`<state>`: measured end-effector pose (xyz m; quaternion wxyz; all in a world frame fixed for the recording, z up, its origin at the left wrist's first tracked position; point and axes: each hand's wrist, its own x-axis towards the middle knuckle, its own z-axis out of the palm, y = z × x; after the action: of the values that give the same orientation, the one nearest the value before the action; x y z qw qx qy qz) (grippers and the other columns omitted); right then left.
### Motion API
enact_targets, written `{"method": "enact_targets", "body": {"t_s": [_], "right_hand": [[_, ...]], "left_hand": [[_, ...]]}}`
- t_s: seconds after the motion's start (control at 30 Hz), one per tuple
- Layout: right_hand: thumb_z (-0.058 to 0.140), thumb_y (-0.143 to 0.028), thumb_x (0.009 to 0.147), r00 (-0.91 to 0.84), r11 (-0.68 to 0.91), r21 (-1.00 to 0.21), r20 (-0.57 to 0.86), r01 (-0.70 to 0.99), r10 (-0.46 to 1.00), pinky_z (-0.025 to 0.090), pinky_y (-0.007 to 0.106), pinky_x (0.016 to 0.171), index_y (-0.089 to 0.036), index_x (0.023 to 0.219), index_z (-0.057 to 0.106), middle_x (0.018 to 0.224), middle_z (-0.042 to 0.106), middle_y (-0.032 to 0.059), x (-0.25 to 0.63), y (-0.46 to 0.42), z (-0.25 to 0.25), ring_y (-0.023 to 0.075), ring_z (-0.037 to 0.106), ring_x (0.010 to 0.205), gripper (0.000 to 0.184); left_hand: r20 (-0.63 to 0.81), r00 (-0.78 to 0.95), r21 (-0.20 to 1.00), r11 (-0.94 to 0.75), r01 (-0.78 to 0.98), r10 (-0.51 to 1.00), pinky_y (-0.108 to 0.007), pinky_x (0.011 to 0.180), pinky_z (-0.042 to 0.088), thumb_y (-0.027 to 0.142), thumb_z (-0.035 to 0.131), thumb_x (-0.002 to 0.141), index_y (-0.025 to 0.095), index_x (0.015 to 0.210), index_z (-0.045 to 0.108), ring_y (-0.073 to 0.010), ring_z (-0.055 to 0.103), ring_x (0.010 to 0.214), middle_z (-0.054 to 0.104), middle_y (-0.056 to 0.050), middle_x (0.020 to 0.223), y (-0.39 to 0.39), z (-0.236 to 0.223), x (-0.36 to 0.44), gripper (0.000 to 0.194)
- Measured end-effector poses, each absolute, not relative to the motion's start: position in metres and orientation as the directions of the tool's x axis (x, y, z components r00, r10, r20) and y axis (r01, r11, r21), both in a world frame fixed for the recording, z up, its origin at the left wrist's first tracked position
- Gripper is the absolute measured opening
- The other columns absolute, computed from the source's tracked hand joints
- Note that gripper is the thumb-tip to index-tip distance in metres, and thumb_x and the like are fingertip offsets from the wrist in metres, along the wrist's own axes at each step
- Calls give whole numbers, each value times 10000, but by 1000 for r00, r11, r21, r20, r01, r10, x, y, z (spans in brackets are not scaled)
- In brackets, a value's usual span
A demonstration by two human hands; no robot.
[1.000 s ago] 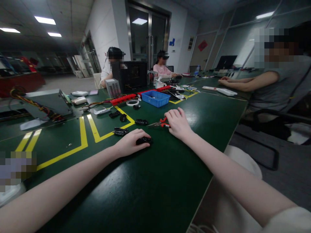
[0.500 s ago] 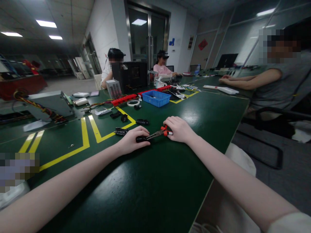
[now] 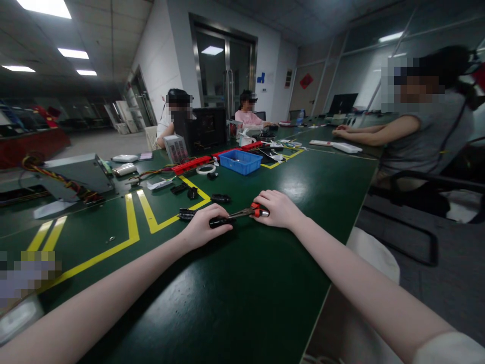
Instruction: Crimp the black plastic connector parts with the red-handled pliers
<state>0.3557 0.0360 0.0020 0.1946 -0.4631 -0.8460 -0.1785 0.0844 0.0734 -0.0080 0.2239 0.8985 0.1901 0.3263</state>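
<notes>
My left hand [image 3: 206, 222] is closed round a small black part [image 3: 220, 221] on the green table, its fingers and thumb on either side of it. Its exact kind is unclear. My right hand [image 3: 278, 208] grips long-nosed pliers [image 3: 242, 213] by their red handles. The plier tips point left and meet the right end of the black part, or lie very close to it. Just behind my left hand lie another black piece [image 3: 221, 198] and a shiny black piece [image 3: 185, 214], partly hidden by the hand.
A blue bin [image 3: 241, 163] stands beyond my hands, near a red strip [image 3: 193, 164] and a white ring [image 3: 205, 169]. Further left sits a metal power supply [image 3: 74, 177] with loose cables. Yellow tape [image 3: 132, 217] marks the green table [image 3: 212, 303]. Co-workers sit behind and at right.
The view has tilted slightly, so the background sits lower and further left. The pliers' handles look closer together now. Both hands keep their grips near the same spot.
</notes>
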Motion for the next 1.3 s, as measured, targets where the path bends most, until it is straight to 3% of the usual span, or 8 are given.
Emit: {"method": "enact_targets", "body": {"t_s": [0.23,0.5,0.7,1.07,1.3], "right_hand": [[544,-666,784,-482,495,97,444,864,755,381,306,695,-162,856,608,830,595,76,354,33,6,193,550,759,513],[456,-586,876,-465,481,60,385,875,797,358,291,674,-165,847,593,821,596,72,351,30,8,182,544,750,444],[437,-569,892,-495,502,79,357,861,792,349,293,670,-165,850,601,815,599,67,352,29,10,180,542,746,439],[434,-597,887,-506,500,119,366,858,781,353,298,692,-163,855,595,862,580,70,352,29,8,181,540,772,464],[422,-586,896,-493,490,106,358,865,793,345,289,663,-164,854,595,882,561,65,354,29,8,165,532,748,458]], "left_hand": [[526,701,508,-839,196,482,-379,903,493,326,673,826,177,965,643,-205,607,957,632,-78,1005,72,-8,85,207],[534,712,435,-870,232,457,-346,883,500,336,620,870,192,1025,604,-198,603,966,621,-70,1030,67,-10,85,212],[439,766,346,-875,339,470,-338,848,517,368,571,900,209,1088,572,-201,627,931,613,-60,1060,61,-9,84,247],[353,779,348,-846,405,518,-348,852,508,395,505,936,204,1119,559,-207,631,929,609,-60,1059,59,-7,87,270],[311,791,332,-840,429,527,-348,850,509,405,568,894,209,1140,538,-216,629,935,599,-57,1080,57,-6,88,315]]}}
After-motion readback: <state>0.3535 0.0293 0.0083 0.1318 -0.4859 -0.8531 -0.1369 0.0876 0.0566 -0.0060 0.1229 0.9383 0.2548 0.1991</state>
